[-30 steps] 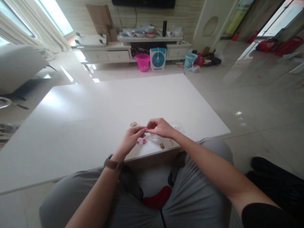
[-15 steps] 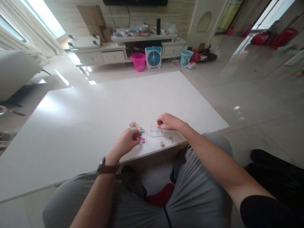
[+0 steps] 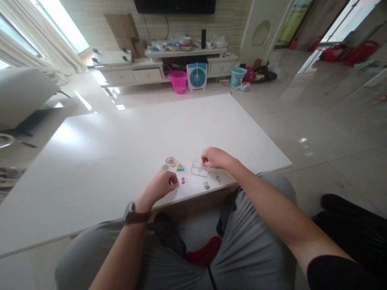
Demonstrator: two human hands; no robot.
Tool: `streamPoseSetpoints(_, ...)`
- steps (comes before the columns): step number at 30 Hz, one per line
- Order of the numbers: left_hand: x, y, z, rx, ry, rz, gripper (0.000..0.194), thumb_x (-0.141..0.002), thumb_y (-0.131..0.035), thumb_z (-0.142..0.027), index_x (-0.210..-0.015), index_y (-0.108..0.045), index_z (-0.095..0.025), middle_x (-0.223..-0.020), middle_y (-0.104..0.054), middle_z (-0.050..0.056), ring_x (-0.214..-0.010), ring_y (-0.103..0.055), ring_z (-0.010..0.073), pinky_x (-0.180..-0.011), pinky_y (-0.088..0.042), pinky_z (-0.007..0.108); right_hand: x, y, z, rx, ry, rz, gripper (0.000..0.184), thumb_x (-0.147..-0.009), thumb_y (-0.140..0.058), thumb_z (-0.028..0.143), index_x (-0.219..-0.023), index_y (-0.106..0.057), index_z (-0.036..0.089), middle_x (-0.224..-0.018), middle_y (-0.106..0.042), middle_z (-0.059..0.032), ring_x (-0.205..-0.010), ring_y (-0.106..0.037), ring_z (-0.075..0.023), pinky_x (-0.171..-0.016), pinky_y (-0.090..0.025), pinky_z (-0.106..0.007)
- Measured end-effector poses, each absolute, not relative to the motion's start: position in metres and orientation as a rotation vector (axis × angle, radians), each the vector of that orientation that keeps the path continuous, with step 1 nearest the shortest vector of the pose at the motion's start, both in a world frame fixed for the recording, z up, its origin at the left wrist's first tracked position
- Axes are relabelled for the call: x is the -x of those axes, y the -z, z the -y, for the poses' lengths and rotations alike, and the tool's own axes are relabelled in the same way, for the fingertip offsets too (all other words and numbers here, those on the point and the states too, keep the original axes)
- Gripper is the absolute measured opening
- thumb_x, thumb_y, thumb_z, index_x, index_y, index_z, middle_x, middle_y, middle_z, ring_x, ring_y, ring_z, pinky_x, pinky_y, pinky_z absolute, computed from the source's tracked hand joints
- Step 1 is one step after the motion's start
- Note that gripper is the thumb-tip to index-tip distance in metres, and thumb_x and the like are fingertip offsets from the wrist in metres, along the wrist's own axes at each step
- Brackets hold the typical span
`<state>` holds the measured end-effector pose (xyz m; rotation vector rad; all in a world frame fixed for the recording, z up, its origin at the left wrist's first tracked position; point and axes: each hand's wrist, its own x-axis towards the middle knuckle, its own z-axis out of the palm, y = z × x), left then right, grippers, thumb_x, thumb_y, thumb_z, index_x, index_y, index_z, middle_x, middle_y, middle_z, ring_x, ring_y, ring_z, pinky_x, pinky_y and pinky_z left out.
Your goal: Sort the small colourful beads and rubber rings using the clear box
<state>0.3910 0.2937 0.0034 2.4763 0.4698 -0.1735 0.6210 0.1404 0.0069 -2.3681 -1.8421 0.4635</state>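
A clear divided plastic box [image 3: 199, 173] lies on the white table in front of me. Over its far right corner, my right hand [image 3: 215, 157] pinches a small orange piece [image 3: 202, 164]. To the left, my left hand [image 3: 161, 186] has thumb and finger pressed together on a small pink piece [image 3: 176, 184], just above the tabletop. Beside it lies another pink piece [image 3: 183, 180]. Several blue, green and orange pieces [image 3: 179, 167] sit in a little heap behind, next to a bunch of pale bands [image 3: 171, 161]. What exactly the small pieces are cannot be made out.
Nearer the edge of the white table [image 3: 121, 145] are a small yellow-and-grey figure piece [image 3: 206, 185] and a pale piece [image 3: 218, 179]. Past the table stand a pink basket [image 3: 178, 82], a blue fan [image 3: 197, 76] and a light blue basket [image 3: 238, 77].
My left hand has drawn back slightly toward me, with a pink piece now at its fingertips and the other pink piece left on the table. My right hand stays over the box.
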Motion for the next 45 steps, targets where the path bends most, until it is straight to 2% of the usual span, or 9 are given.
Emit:
streamPoseSetpoints(11, -0.389, -0.008, -0.297, -2.45, 0.141, -0.467, 0.011, -0.073, -0.065, -0.023, -0.069, -0.074, -0.021, -0.066, -0.07, 0.004, -0.062, -0.061, 0.0179, -0.059, -0.042, 0.028, -0.619, -0.006, -0.143, 2.362, -0.634, 1.829, 0.018, -0.081, -0.068, 0.013, -0.088, -0.084, 0.02, -0.085, -0.078, -0.0077, -0.075, -0.069, -0.0186, -0.062, -0.041, -0.025)
streamPoseSetpoints(17, -0.391, -0.014, -0.294, -2.402, 0.034, -0.471, 0.011, -0.076, -0.068, -0.029, -0.075, -0.076, -0.021, -0.066, -0.069, 0.003, -0.063, -0.06, 0.0171, -0.059, -0.042, 0.027, -0.619, -0.027, -0.132, 2.243, -0.414, 1.631, 0.015, -0.077, -0.069, 0.01, -0.083, -0.08, 0.017, -0.081, -0.075, -0.005, -0.073, -0.063, -0.0151, -0.066, -0.041, -0.024)
streamPoseSetpoints(19, -0.393, -0.016, -0.292, -2.361, -0.027, -0.466, 0.013, -0.078, -0.068, -0.031, -0.078, -0.076, -0.021, -0.069, -0.07, 0.002, -0.066, -0.061, 0.0168, -0.061, -0.043, 0.027, -0.611, -0.032, -0.13, 2.069, -0.494, 1.541, 0.015, -0.079, -0.066, 0.008, -0.083, -0.078, 0.016, -0.076, -0.073, -0.002, -0.07, -0.061, -0.0124, -0.066, -0.042, -0.022)
streamPoseSetpoints(22, -0.394, -0.017, -0.287, -2.301, -0.126, -0.427, 0.012, -0.08, -0.068, -0.03, -0.08, -0.076, -0.021, -0.074, -0.072, 0.002, -0.071, -0.063, 0.0164, -0.067, -0.046, 0.027, -0.591, -0.031, -0.131, 1.804, -0.756, 1.449, 0.008, -0.083, -0.07, 0.019, -0.087, -0.076, 0.016, -0.078, -0.074, -0.0012, -0.07, -0.063, -0.0118, -0.066, -0.045, -0.021)
streamPoseSetpoints(25, -0.395, -0.016, -0.282, -2.279, -0.189, -0.377, 0.013, -0.083, -0.068, -0.031, -0.081, -0.075, -0.02, -0.076, -0.073, 0.002, -0.072, -0.064, 0.016, -0.069, -0.048, 0.027, -0.571, -0.022, -0.137, 1.644, -0.876, 1.421, 0.012, -0.084, -0.072, 0.026, -0.088, -0.073, 0.015, -0.081, -0.074, -0.0019, -0.073, -0.065, -0.0129, -0.067, -0.047, -0.022)
streamPoseSetpoints(31, -0.398, -0.011, -0.275, -2.295, -0.246, -0.353, 0.013, -0.083, -0.07, -0.032, -0.077, -0.07, -0.02, -0.073, -0.071, 0.002, -0.073, -0.064, 0.0168, -0.071, -0.049, 0.028, -0.558, -0.011, -0.146, 1.597, -0.859, 1.387, 0.002, -0.081, -0.07, 0.015, -0.083, -0.07, 0.015, -0.076, -0.071, 0.001, -0.073, -0.065, -0.0119, -0.068, -0.046, -0.021)
streamPoseSetpoints(35, -0.405, -0.005, -0.27, -2.283, -0.32, -0.338, 0.014, -0.085, -0.07, -0.032, -0.091, -0.067, -0.02, -0.087, -0.071, 0.003, -0.083, -0.065, 0.0184, -0.077, -0.052, 0.031, -0.583, -0.019, -0.141, 1.731, -0.662, 1.398, 0.007, -0.08, -0.068, 0.011, -0.083, -0.072, 0.016, -0.076, -0.072, 0.0003, -0.072, -0.064, -0.0123, -0.069, -0.047, -0.021)
streamPoseSetpoints(41, -0.412, 0.014, -0.258, -2.456, -0.332, -0.069, 0.031, -0.09, -0.06, -0.018, -0.12, -0.068, -0.022, -0.128, -0.067, 0.008, -0.124, -0.054, 0.0255, -0.109, -0.043, 0.045, -0.623, -0.023, -0.13, 2.082, -0.344, 1.557, 0.015, -0.074, -0.066, 0.0, -0.075, -0.072, 0.014, -0.079, -0.069, -0.003, -0.071, -0.06, -0.0118, -0.068, -0.044, -0.021)
streamPoseSetpoints(45, -0.412, 0.022, -0.255, -2.529, -0.257, -0.051, 0.036, -0.088, -0.061, -0.015, -0.123, -0.068, -0.022, -0.125, -0.069, 0.008, -0.122, -0.054, 0.0265, -0.109, -0.042, 0.047, -0.621, -0.021, -0.132, 2.188, -0.429, 1.697, 0.006, -0.077, -0.074, 0.01, -0.072, -0.072, 0.014, -0.076, -0.069, -0.0034, -0.069, -0.057, -0.0125, -0.063, -0.039, -0.022)
